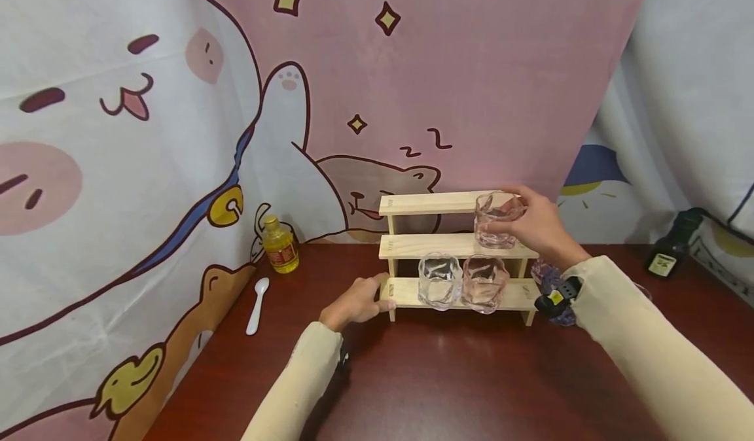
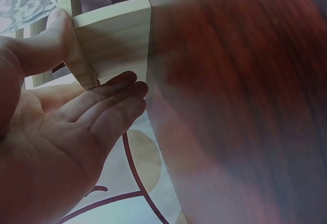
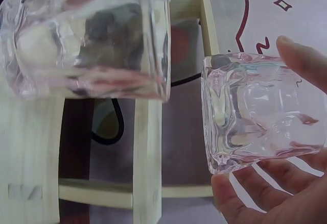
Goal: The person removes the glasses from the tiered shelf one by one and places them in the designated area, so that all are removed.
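Observation:
A three-tier wooden display stand (image 1: 406, 248) stands on the table. My right hand (image 1: 543, 224) grips a clear, wavy-sided drinking glass (image 1: 493, 222) at the right end of the middle tier. In the right wrist view, the thumb is on one side of this glass (image 3: 265, 112) and the fingers on the other. Two similar glasses, one colourless (image 1: 439, 282) and one pinkish (image 1: 485, 285), sit side by side on the bottom tier. My left hand (image 1: 358, 301) holds that tier's left end, thumb at its front edge (image 2: 74, 55) and other fingers stretched along the side.
At the back left stands a small bottle of yellow liquid (image 1: 281, 246), with a white spoon (image 1: 257, 305) in front of it. A dark bottle (image 1: 671, 248) is at the far right. Crumpled purplish plastic (image 1: 546, 276) lies by the right wrist. A printed cloth (image 1: 471, 88) hangs behind the stand.

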Tool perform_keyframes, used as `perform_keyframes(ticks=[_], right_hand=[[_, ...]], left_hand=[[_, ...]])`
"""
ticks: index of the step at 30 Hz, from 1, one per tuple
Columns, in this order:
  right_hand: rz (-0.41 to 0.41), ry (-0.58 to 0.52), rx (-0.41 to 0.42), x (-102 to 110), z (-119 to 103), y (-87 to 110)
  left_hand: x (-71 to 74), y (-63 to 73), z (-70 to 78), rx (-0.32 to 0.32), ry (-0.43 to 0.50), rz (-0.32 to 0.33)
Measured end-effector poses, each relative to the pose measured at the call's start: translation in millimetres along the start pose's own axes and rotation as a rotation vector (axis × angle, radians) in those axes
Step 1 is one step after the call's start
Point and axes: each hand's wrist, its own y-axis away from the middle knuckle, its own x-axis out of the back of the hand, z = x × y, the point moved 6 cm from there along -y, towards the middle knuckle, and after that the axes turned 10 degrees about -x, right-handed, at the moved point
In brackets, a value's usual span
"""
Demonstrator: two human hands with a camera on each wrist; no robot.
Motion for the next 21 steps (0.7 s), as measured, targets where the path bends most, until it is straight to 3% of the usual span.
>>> perform_keyframes(ticks=[9,21], right_hand=[[0.019,-0.011,-0.007,12.9,8.9,-0.2],[0.053,0.047,-0.027,29.6,28.8,3.2]], left_hand=[[2.7,-0.1,0.4,-0.021,-0.021,0.013],[-1.0,-1.0,-1.7,0.005,-0.014,0.004]])
